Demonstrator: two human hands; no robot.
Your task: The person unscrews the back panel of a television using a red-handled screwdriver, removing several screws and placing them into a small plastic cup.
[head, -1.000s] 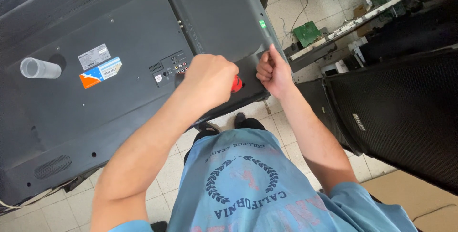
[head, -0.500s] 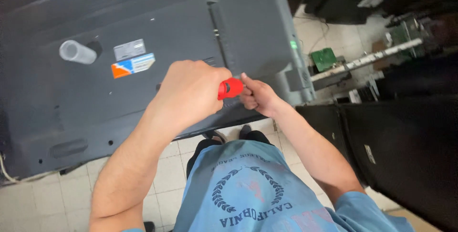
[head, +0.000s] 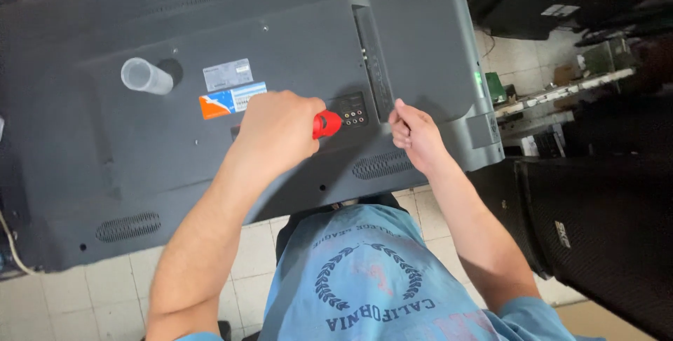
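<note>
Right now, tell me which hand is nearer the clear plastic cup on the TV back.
Left. The left hand grips a red-handled tool right of the clear plastic cup; the right hand is farther right.

the left hand (head: 279,134), gripping the red-handled tool (head: 326,124), now sits over the middle of the television back panel (head: 294,25), by the port block (head: 350,111), up from the lower edge. the right hand (head: 415,134) is apart from the tool at 3 o'clock, no longer touching it.
</note>
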